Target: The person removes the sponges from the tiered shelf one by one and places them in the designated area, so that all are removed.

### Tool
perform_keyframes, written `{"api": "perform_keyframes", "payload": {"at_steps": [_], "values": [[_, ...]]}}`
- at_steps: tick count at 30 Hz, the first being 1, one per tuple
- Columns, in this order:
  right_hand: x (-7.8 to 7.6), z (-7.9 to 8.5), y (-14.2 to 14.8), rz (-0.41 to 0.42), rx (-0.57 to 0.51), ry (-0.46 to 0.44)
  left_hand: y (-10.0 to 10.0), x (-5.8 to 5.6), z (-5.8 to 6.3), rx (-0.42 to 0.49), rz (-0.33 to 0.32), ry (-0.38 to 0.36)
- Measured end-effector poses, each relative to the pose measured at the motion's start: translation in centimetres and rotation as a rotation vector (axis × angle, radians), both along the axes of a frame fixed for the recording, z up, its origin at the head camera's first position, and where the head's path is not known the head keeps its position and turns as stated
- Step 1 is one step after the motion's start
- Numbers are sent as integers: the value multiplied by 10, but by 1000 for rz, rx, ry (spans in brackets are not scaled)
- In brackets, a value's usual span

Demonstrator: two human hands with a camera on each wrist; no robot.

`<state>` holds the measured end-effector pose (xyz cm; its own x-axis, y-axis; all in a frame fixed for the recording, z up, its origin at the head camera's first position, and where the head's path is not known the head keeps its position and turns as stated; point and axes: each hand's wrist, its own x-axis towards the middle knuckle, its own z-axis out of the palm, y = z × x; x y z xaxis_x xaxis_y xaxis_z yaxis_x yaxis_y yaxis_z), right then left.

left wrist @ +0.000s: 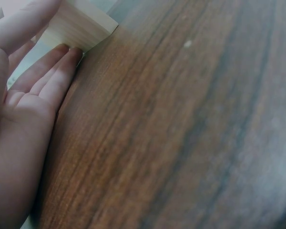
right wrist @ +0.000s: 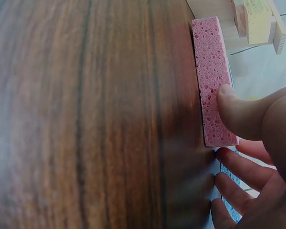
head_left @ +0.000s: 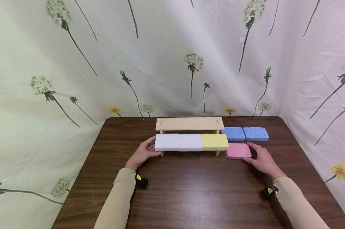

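Observation:
At the left end of a two-step wooden rack, my left hand holds the end, thumb at the front and fingers along the side. In the left wrist view, fingertips touch the rack's pale end panel. Two white sponges and a yellow sponge lie in a row on the lower step. To the right of the rack, my right hand grips the right end of a pink sponge, with the thumb pressed on its front side in the right wrist view.
Two blue sponges lie side by side behind the pink one, right of the rack. The upper step of the rack stands at the back. A dark wooden table reaches back to a flower-printed curtain.

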<state>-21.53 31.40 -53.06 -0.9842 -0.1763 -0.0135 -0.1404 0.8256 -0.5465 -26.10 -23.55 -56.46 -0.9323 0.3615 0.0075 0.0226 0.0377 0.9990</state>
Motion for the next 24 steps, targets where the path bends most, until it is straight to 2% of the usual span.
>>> {"api": "perform_keyframes", "payload": {"at_steps": [24], "values": [[-15, -3, 2, 37, -5, 19, -1, 0, 0, -10, 1, 5]]}}
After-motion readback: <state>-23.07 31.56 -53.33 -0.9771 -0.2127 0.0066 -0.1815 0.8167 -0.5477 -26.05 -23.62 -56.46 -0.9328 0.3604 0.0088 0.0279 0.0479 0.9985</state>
